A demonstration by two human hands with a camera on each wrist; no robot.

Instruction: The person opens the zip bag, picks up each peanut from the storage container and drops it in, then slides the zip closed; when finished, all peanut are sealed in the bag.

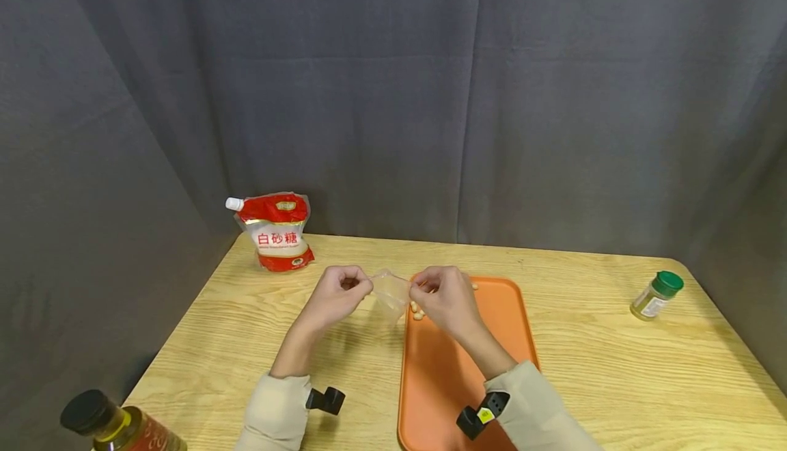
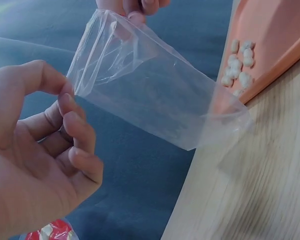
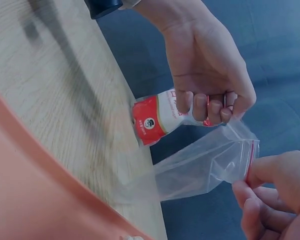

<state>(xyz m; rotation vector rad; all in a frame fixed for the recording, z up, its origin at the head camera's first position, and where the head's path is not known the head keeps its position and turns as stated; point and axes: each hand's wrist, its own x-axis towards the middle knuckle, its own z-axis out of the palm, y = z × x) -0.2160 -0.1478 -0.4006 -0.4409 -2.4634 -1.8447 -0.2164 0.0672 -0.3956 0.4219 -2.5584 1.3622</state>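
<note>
Between my two hands hangs a clear plastic zip bag (image 1: 391, 294), its mouth at the top and its body slanting down towards the table. My left hand (image 1: 337, 292) pinches one top corner between thumb and forefinger, the other fingers loosely bent. At the opposite corner, my right hand (image 1: 446, 299) grips the edge by the red zip line (image 3: 250, 160). In the left wrist view the bag looks flat and see-through, with nothing inside. Several pale peanuts in their shells (image 2: 245, 79) lie on an orange tray (image 1: 436, 369) beneath my right hand.
A red and white sugar pouch (image 1: 279, 232) with a white spout stands at the back left. Near the right edge of the wooden table (image 1: 590, 342) is a green-capped spice jar (image 1: 657, 295). A dark-capped bottle (image 1: 123, 427) stands at the front left. Grey curtains (image 1: 344, 109) surround the table.
</note>
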